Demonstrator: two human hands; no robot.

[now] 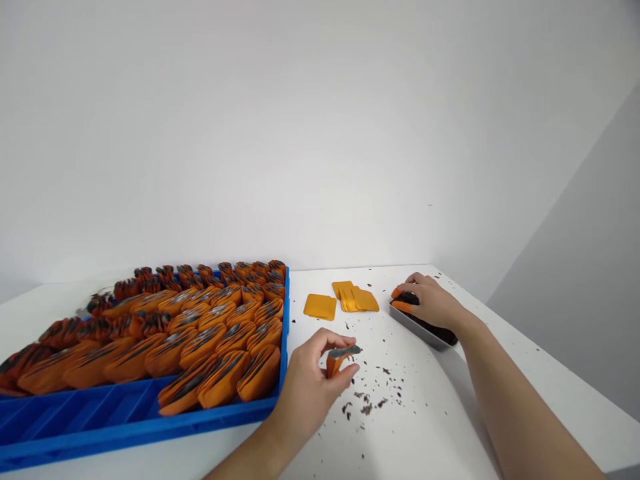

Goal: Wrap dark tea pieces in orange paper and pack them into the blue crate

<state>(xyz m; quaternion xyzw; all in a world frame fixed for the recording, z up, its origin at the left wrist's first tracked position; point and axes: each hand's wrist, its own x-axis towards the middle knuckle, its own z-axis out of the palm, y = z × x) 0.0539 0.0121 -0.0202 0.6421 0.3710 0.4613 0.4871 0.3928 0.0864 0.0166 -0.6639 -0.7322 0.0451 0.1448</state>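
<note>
My left hand point(313, 370) pinches a small orange pouch point(338, 359) with a grey lining between thumb and fingers, above the white table. The pouch's mouth faces up and its edges are spread. To the right, my right hand point(429, 300) reaches over a grey rectangular tray point(425, 336) of dark, dry flakes point(436, 327). Orange covers point(401, 307) sit on fingertips of this hand. Its thumb and fingers are apart, with the tips at the flakes; whether any flakes are between them is hard to see.
At left stands a blue compartment tray point(285, 320) with many folded orange pouches point(213, 343); some front compartments show bare blue. Flat yellow-orange packets point(320, 307) lie behind my left hand, with an overlapping pile point(355, 298) beside them. Loose flakes point(367, 408) litter the table point(425, 427). A white wall rises behind.
</note>
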